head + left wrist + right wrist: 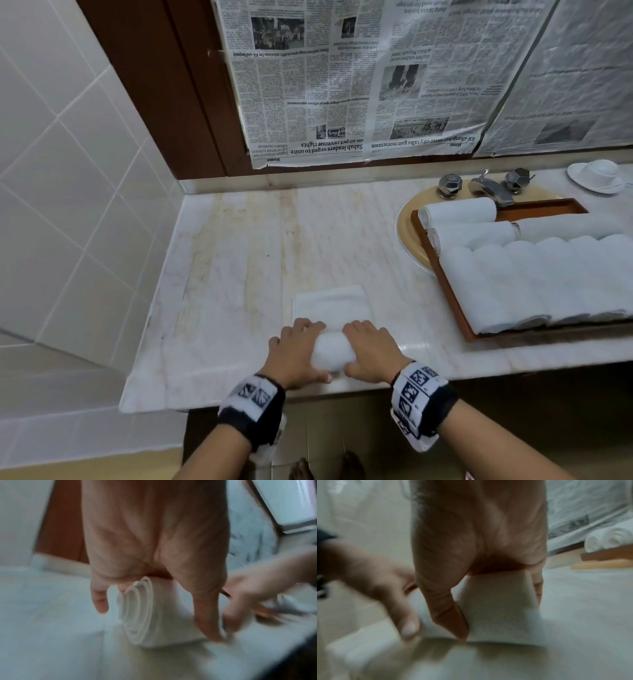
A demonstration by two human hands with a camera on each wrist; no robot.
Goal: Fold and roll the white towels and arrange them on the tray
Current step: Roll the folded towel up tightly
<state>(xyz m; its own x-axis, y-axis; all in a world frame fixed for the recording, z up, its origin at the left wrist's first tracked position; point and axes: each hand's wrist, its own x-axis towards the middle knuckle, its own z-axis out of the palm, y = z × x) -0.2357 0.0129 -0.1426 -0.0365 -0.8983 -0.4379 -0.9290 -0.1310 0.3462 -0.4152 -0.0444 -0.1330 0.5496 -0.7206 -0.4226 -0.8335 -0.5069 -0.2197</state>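
Note:
A white towel lies partly rolled near the front edge of the marble counter. Its flat, unrolled part stretches away from me. My left hand grips the roll's left end and my right hand grips its right end, fingers over the top and thumbs on the near side. The left wrist view shows the roll's spiral end under my left hand. In the right wrist view my right hand curls round the towel. To the right is a brown tray holding several rolled towels.
The tray lies across a beige sink with a chrome faucet behind it. A white cup and saucer stand at the far right. Newspaper covers the wall behind the counter. White tiles close off the left side.

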